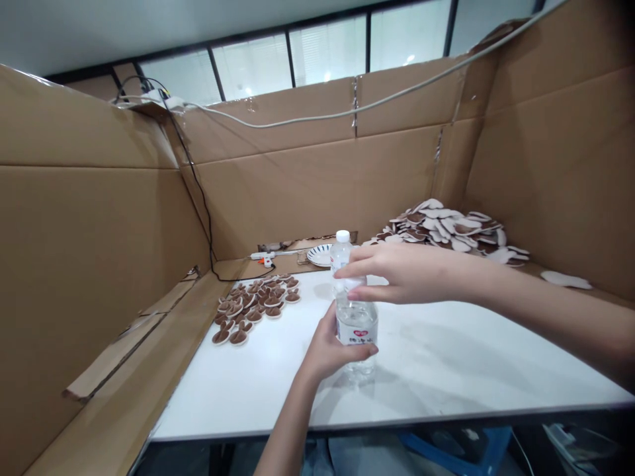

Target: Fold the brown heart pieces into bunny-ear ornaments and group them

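A clear plastic water bottle (358, 317) with a white and red label stands upright on the white table. My left hand (330, 350) is wrapped around its lower body, thumb across the front. My right hand (380, 271) is at the top, with thumb and fingers closed around the white cap (355, 283); the fingers partly cover it. Just behind stands a second bottle (340, 254) with its white cap on, partly hidden by my right hand and the front bottle.
Many brown and white rounded pieces (255, 301) lie at the table's left. A heap of long flat brown and white pieces (441, 228) is at the back right. A glue gun (266, 261) and striped plate (319, 256) sit behind. Cardboard walls (307, 178) surround the table (446, 357).
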